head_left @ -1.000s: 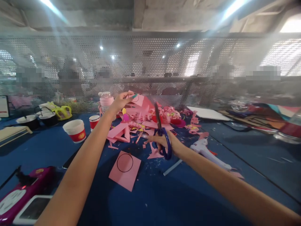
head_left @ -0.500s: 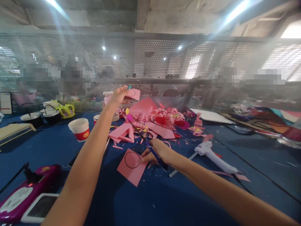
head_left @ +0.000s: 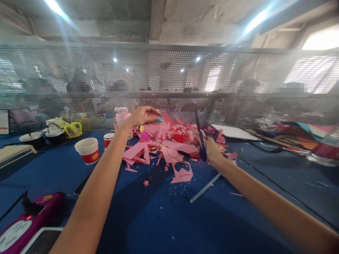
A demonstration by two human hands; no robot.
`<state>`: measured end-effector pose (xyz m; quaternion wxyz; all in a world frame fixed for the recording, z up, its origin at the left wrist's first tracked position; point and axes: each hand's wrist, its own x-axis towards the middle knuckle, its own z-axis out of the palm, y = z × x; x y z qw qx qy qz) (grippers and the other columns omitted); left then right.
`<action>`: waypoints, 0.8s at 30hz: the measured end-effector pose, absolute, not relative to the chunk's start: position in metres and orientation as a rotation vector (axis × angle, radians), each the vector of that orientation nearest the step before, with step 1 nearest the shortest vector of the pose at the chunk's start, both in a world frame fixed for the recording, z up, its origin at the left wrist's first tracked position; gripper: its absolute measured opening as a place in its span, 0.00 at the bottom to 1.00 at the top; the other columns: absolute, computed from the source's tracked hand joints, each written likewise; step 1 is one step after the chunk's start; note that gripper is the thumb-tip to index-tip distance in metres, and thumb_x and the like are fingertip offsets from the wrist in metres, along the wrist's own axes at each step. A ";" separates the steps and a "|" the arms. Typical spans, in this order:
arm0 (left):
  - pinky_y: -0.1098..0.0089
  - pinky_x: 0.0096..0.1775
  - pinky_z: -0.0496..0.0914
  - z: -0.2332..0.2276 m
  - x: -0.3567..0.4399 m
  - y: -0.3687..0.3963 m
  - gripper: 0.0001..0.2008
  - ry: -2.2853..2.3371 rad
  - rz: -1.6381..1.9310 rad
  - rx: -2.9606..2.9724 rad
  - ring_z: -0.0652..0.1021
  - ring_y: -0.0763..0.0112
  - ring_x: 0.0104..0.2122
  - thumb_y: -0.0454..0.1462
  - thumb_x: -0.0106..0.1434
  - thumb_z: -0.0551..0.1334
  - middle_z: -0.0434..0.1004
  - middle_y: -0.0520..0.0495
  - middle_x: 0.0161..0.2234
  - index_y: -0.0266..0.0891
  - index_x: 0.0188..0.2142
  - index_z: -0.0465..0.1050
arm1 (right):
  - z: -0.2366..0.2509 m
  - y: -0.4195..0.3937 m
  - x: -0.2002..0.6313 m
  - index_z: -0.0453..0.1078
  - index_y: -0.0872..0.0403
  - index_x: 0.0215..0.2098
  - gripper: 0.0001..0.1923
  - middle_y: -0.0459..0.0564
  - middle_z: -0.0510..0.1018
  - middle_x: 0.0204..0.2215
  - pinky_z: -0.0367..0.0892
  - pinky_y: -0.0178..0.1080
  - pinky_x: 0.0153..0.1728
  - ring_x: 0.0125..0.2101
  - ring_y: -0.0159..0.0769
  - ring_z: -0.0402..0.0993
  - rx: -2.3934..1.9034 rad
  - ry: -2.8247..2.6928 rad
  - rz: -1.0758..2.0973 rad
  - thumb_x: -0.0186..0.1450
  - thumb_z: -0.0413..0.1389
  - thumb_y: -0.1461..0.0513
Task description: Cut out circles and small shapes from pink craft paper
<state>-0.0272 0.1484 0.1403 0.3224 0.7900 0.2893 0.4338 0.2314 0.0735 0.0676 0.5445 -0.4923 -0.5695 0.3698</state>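
Note:
My left hand (head_left: 145, 116), its fingers pinched on a piece of pink paper (head_left: 153, 117), is raised over the back of the scrap pile. My right hand (head_left: 212, 150) is closed round blue-handled scissors (head_left: 202, 146), whose dark blades point up and away. Between the hands spreads a heap of pink paper scraps (head_left: 182, 145). A pink square with a drawn circle (head_left: 172, 153) lies on its front edge. Just in front is a pink offcut with a curved hole (head_left: 182, 172), and a small pink star (head_left: 146, 183) sits to its left.
Paper cups (head_left: 87, 151) stand left of my left forearm. A purple power strip (head_left: 39, 211) and a white-framed device (head_left: 43, 241) lie at the near left. A pale glue stick (head_left: 205, 187) rests near my right forearm. Behind the table runs a perforated metal screen (head_left: 164, 74).
The pink square with the circle has left my right hand and lies on the pile. My right hand has moved right and back with the scissors. My left hand has shifted slightly right.

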 end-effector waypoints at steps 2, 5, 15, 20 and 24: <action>0.66 0.41 0.69 0.140 -0.021 0.143 0.22 0.665 1.056 2.174 0.73 0.66 0.42 0.35 0.43 0.68 0.73 0.42 0.43 0.36 0.40 0.71 | 0.062 0.058 0.231 0.60 0.52 0.26 0.21 0.41 0.63 0.09 0.59 0.34 0.09 0.08 0.29 0.58 -1.127 -1.266 0.948 0.53 0.50 0.43; 0.64 0.45 0.67 0.140 -0.010 0.134 0.23 0.588 0.992 2.245 0.70 0.64 0.47 0.35 0.44 0.67 0.71 0.43 0.47 0.39 0.43 0.70 | 0.053 0.037 0.228 0.58 0.52 0.22 0.25 0.44 0.67 0.12 0.57 0.33 0.09 0.09 0.29 0.59 -1.144 -1.264 1.019 0.55 0.44 0.39; 0.62 0.45 0.69 0.147 0.012 0.107 0.27 0.436 0.870 2.090 0.67 0.58 0.52 0.42 0.57 0.59 0.53 0.44 0.60 0.48 0.56 0.56 | 0.015 0.022 0.217 0.61 0.51 0.26 0.25 0.47 0.71 0.21 0.55 0.33 0.14 0.15 0.29 0.60 -0.906 -1.242 1.185 0.53 0.46 0.39; 0.65 0.52 0.61 0.155 0.007 0.090 0.33 0.522 0.586 2.285 0.51 0.59 0.60 0.43 0.55 0.60 0.48 0.43 0.61 0.44 0.59 0.51 | 0.012 0.021 0.214 0.62 0.51 0.25 0.25 0.46 0.69 0.19 0.56 0.33 0.14 0.15 0.29 0.59 -0.868 -1.244 1.224 0.54 0.46 0.39; 0.64 0.53 0.61 0.152 0.024 0.084 0.31 0.609 0.693 2.300 0.54 0.60 0.59 0.43 0.55 0.60 0.52 0.44 0.60 0.44 0.57 0.54 | 0.011 0.019 0.212 0.61 0.52 0.27 0.27 0.44 0.69 0.21 0.56 0.32 0.14 0.14 0.26 0.58 -0.850 -1.261 1.159 0.53 0.45 0.38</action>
